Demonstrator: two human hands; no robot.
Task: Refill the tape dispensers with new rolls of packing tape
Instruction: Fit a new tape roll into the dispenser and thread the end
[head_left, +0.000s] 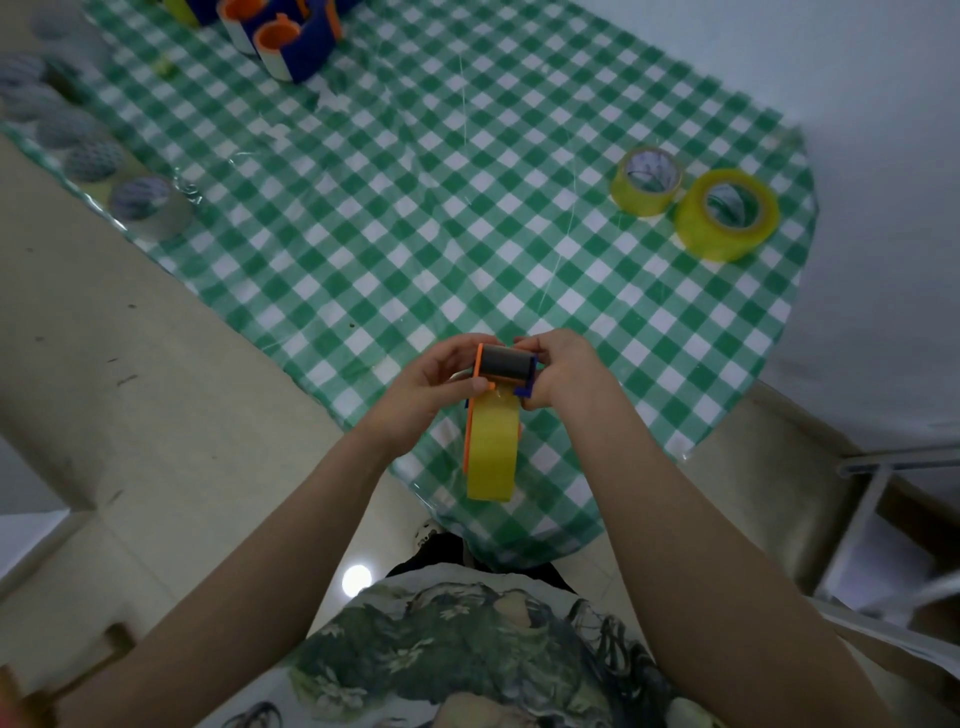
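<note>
The table carries a green-and-white checked cloth under a clear cover and fills most of the view.

At the far end stands a group of blue-and-orange tape dispensers, close together and partly cut off by the frame edge.

Along the left edge of the table lies a row of grey rolls, blurred. The nearest grey roll sits at the cloth's edge.

On the right side of the table, two yellow packing tape rolls stand on their flat faces, just beside each other: the thicker roll nearer the table edge, the thinner roll behind it.

The person holds the loaded dispenser above the near edge of the table, its dark roller uppermost. A yellow tape roll sits in its orange-and-blue frame and hangs toward the person.

The left hand grips the orange side of the frame, fingers curled round it and thumb tip against the frame below the roller. The right hand grips the blue side, fingers curled tightly.
</note>
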